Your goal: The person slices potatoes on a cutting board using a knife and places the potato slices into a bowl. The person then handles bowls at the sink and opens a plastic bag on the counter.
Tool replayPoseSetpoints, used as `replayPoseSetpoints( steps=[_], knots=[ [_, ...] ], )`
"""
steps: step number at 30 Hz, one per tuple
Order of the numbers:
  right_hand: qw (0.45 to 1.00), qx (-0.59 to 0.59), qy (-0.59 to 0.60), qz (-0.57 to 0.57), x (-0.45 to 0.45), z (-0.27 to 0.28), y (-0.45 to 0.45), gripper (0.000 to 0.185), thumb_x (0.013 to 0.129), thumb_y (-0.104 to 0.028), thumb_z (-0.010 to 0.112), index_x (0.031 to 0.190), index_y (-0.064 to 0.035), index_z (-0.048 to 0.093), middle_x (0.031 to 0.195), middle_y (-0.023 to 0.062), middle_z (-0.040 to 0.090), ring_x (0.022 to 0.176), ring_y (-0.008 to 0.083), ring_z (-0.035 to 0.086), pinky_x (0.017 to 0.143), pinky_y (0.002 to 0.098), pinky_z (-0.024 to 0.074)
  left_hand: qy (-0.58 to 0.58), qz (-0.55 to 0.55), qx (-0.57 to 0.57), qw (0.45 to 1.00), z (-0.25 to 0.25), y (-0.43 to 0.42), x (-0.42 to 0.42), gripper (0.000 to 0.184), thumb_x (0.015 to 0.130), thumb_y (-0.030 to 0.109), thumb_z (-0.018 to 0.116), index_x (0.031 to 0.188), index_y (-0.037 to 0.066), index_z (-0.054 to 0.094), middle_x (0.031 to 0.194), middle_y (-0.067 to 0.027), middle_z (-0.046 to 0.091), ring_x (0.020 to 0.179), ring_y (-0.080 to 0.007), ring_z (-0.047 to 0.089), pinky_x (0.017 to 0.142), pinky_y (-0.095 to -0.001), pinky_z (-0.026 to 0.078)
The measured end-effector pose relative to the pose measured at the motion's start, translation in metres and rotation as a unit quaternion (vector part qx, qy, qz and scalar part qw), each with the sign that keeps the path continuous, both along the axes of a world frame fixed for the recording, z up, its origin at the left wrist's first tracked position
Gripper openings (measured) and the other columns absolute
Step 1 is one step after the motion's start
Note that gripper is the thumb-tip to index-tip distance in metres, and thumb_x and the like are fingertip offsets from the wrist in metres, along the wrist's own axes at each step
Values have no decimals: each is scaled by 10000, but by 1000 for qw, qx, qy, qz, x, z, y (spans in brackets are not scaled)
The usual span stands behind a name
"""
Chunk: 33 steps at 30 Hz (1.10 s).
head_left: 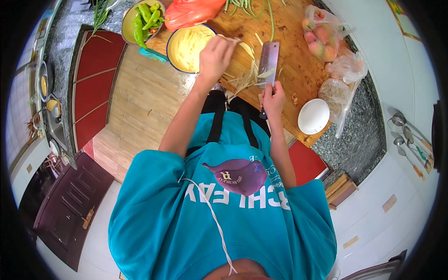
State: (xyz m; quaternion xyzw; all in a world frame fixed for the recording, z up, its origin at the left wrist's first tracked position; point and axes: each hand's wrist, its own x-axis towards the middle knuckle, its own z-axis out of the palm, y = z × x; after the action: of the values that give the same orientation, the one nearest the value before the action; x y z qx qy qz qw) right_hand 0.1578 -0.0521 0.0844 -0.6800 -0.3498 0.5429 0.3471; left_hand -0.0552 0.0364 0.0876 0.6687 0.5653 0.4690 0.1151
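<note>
My right hand (pixel 273 99) is wrapped round the dark handle of a cleaver (pixel 269 60), whose broad blade lies over the wooden cutting board (pixel 294 70). A few pale strips cling to the blade. Beside it lies a loose pile of pale yellow strips (pixel 247 79), which look like cut potato. My left hand (pixel 216 58) is at the right rim of a bowl (pixel 169 52) with a blue edge, its fingers curled together and pointing right. What they hold, if anything, I cannot make out. Similar potato strips (pixel 189 45) fill the bowl.
Left of the bowl stands another bowl with green peppers (pixel 148 18). A red plastic bag (pixel 191 11) lies behind. Long green stalks (pixel 247 7) lie at the board's far edge. On the right are a bag of fruit (pixel 322 35), clear bags (pixel 345 67) and a white bowl (pixel 313 116).
</note>
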Motion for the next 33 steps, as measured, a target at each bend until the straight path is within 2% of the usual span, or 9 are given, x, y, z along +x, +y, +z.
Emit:
replayPoseSetpoints(
  steps=[4, 6, 7, 11, 14, 16, 22, 28, 33],
  knots=[
    [992, 44, -111, 36, 15, -10, -16, 225, 994, -162, 551, 829, -44, 454, 599, 124, 556, 433, 238, 539, 430, 391, 409, 102, -90, -57, 989, -43, -37, 36, 134, 829, 74, 700, 770, 49, 582, 781, -105, 569, 728, -306, 613, 631, -396, 521],
    [942, 173, -268, 103, 16, -5, -21, 215, 967, -163, 577, 835, -29, 471, 642, 204, 570, 531, 393, 574, 499, 468, 420, 102, -90, -72, 988, -63, -58, 45, 122, 829, 82, 694, 782, 56, 584, 778, -103, 566, 733, -304, 618, 634, -397, 527],
    [946, 161, -262, 107, 17, -7, -24, 209, 966, -171, 575, 846, -36, 471, 665, 232, 567, 622, 462, 574, 514, 495, 416, 103, -88, -84, 987, -70, -66, 47, 111, 829, 90, 688, 795, 62, 586, 774, -102, 564, 739, -303, 624, 637, -399, 534],
    [939, 147, -267, 157, 14, -7, -31, 208, 967, -170, 571, 851, -38, 462, 664, 228, 571, 626, 453, 588, 513, 505, 411, 121, -77, -148, 978, -80, -84, 41, 80, 843, 102, 664, 900, 81, 612, 847, -100, 591, 808, -305, 638, 648, -403, 546],
    [924, 183, -280, 183, 9, -14, -32, 201, 971, -167, 558, 847, -42, 460, 668, 222, 584, 626, 441, 597, 522, 522, 418, 17, -27, -160, 987, -71, -83, 40, 92, 865, 119, 658, 922, 50, 636, 858, -127, 656, 783, -331, 663, 668, -409, 556],
    [905, 186, -306, 230, 7, -16, -32, 182, 976, -162, 539, 859, -46, 462, 669, 218, 598, 625, 431, 606, 526, 535, 435, -63, 61, -295, 951, -70, -82, 43, 163, 875, 162, 673, 928, 8, 676, 842, -182, 703, 747, -361, 685, 684, -419, 563],
    [873, 192, -349, 282, 2, -32, -30, 141, 984, -159, 525, 917, -58, 452, 646, 229, 588, 618, 463, 591, 518, 556, 442, -93, 101, -428, 893, -64, -65, 52, 282, 854, 231, 733, 908, -45, 703, 742, -203, 702, 683, -325, 704, 648, -407, 552],
    [866, 111, -349, 341, 3, -31, -23, 99, 978, -124, 483, 957, -33, 449, 648, 278, 592, 623, 494, 594, 530, 582, 448, -78, 87, -407, 906, -83, -66, 57, 243, 870, 187, 696, 906, -53, 696, 752, -222, 693, 699, -378, 689, 664, -437, 545],
    [858, 149, -346, 349, -23, -51, 19, 150, 943, -90, 491, 1058, -4, 450, 654, 285, 604, 626, 491, 610, 549, 577, 472, -45, 79, -387, 918, -83, -62, 58, 215, 879, 158, 666, 888, -57, 680, 784, -267, 670, 756, -436, 665, 686, -474, 535]
  ],
)
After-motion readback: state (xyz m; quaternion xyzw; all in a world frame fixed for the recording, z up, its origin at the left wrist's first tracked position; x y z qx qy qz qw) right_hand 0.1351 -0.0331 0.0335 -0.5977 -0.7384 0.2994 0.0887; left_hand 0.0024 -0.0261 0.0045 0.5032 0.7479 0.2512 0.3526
